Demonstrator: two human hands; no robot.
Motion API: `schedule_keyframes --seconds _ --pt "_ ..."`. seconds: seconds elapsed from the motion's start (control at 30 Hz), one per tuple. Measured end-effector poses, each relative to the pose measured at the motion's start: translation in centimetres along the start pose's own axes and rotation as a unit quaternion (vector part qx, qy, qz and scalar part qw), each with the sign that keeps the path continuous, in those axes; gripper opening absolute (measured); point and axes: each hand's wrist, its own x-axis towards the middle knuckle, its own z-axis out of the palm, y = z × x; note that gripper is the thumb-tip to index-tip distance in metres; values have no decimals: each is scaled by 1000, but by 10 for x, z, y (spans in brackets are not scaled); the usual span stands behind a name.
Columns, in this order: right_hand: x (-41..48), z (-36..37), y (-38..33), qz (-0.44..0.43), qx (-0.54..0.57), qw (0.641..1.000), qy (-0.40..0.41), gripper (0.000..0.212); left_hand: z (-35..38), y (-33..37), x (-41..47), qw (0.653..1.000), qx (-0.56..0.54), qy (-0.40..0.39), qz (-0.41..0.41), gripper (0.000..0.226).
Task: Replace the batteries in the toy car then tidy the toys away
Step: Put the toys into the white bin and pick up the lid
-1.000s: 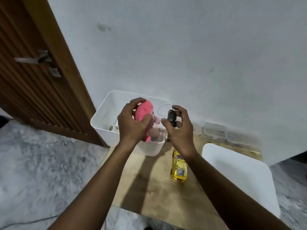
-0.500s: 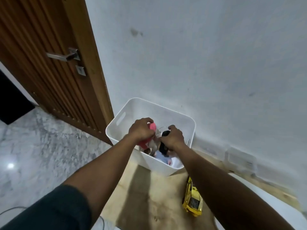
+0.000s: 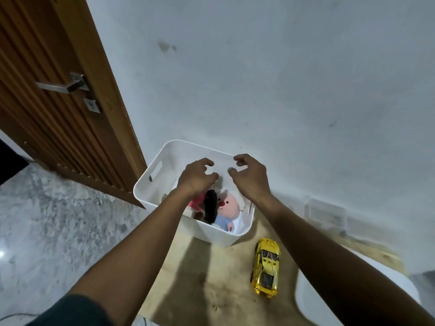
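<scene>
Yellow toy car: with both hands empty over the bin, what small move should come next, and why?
Probably the right hand drops back to grasp the yellow toy car, which lies on the wooden board outside the white bin, while the plush pig is already inside.

a second ago the left hand gripped the pink plush toy and the right hand pinched the black remote above the white bin. now both lie inside the bin, and both hands hover over it with loose, empty fingers.
</scene>
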Motion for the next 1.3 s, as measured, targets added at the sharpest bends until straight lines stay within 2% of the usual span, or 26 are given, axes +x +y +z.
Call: schedule_keyframes --seconds 0.13,0.33,0.53,0.63,0.7,0.83,0.97,1.13,1.3 --pt "-35 -54 14 -5 100 989 106 20 20 33 -25 995 -89 -6 39 32" --pt "-109 -142 105 105 106 958 243 15 78 97 -63 976 -189 -58 92 19" --pt "-169 -203 198 212 9 944 253 11 170 122 -86 970 -153 -172 85 16" --pt "-193 -229 236 251 -36 931 264 12 221 120 -97 967 -124 -218 56 4" --pt "-204 -244 260 280 -43 920 269 14 254 115 -101 967 -96 -234 26 4" --pt "-222 -267 307 332 -89 904 253 22 301 100 -104 966 -28 -253 -42 37" --pt "-234 -282 347 393 -106 889 212 41 330 85 -105 955 32 -282 -93 75" --pt "-237 -290 382 451 -125 875 125 61 351 76 -102 956 85 -252 -121 81" --pt "-232 -281 394 461 -140 870 107 57 363 72 -99 961 70 -228 -140 80"
